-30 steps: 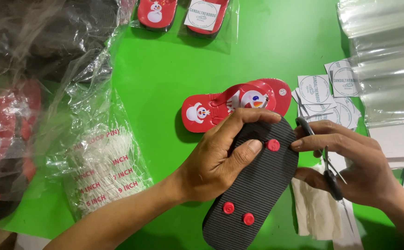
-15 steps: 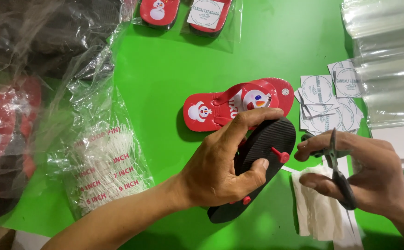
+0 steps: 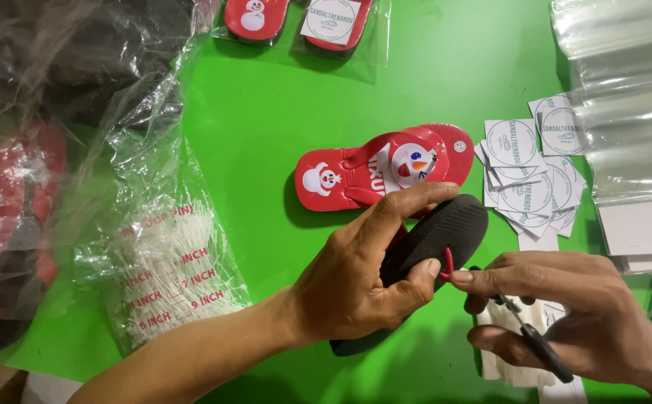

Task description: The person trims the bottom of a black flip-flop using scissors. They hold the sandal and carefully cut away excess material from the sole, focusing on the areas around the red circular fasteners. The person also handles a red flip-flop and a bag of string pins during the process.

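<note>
Under the left hand [image 3: 356, 284], clamped, the black sandal [image 3: 446, 232] half hides; right hand [image 3: 565, 314] pinches scissors [image 3: 539, 344].

Black sandal sole [image 3: 446, 228] looks matt rubber with fine ribbing; red sandal [image 3: 382, 173] at frame centre is smooth, printed. Glossy crinkled clear plastic bags [image 3: 154, 247] left, paper round-print labels [image 3: 528, 172] right, green tabletop [image 3: 266, 112] smooth.
</note>
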